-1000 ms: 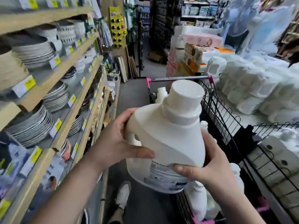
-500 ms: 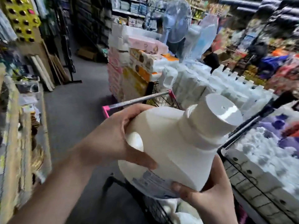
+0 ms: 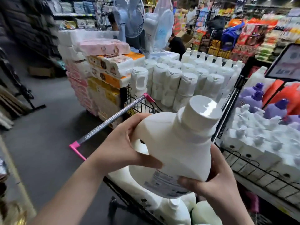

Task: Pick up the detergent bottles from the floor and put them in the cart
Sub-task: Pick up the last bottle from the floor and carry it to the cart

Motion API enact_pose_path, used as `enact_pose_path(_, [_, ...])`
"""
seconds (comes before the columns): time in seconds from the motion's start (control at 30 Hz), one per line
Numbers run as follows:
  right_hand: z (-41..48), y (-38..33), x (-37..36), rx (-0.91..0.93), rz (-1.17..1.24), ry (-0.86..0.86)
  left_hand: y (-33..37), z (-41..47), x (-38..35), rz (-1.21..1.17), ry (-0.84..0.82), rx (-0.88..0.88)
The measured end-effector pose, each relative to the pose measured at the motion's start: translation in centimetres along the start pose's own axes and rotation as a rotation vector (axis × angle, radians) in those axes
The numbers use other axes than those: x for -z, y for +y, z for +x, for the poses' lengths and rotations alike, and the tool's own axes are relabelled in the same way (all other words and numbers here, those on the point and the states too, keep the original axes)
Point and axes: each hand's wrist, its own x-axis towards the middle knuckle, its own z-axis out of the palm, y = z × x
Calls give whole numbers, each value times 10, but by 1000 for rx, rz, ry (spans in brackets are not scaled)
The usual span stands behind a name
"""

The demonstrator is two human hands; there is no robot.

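Note:
I hold a large white detergent bottle (image 3: 177, 143) with a wide white cap, tilted to the right, above the cart. My left hand (image 3: 123, 143) grips its handle side, thumb across the front. My right hand (image 3: 215, 181) supports the bottom right edge by the label. Below it stands the black wire cart (image 3: 129, 198) with its pink-ended handle bar (image 3: 112, 119). Several white bottles (image 3: 175, 211) lie inside the cart under the held one.
A block of white detergent bottles (image 3: 188, 78) stands past the cart, beside stacked tissue packs (image 3: 103, 69). On the right, a wire shelf (image 3: 259, 169) carries white and purple bottles. A person in black (image 3: 177, 44) crouches far back. Grey floor (image 3: 40, 127) lies left.
The view has swung further right, away from the plate shelves. The bottle stays tilted right in both hands, over the cart.

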Motion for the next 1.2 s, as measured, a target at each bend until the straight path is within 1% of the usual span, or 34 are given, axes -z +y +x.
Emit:
enact_pose_path(0.13, [37, 16, 12, -19, -55, 9, -16, 41, -3, 13, -21, 40])
enact_pose_path(0.23, [61, 19, 19, 3, -77, 16, -25, 71, -5, 53, -39, 41])
enact_pose_path(0.47, [119, 35, 53, 43, -134, 10, -36, 136, -16, 111, -88, -3])
enact_pose_path(0.63, [153, 54, 66, 67, -240, 17, -52, 184, -18, 252, -181, -50])
enact_pose_path(0.8, [171, 83, 70, 33, -375, 71, -95, 222, -29, 257, -233, -81])
enact_pose_path(0.9, [194, 107, 73, -42, -440, 117, -133, 255, -32, 227, -303, -77])
enact_pose_path(0.93, [193, 107, 74, -43, -454, 108, -136, 252, -37, 223, -299, -81])
enact_pose_path(1.07, [209, 134, 79, -111, -537, 91, -182, 269, -48, 145, -314, 6])
enact_pose_path(1.2, [224, 163, 80, -155, -585, 93, -226, 284, -63, 137, -302, 97])
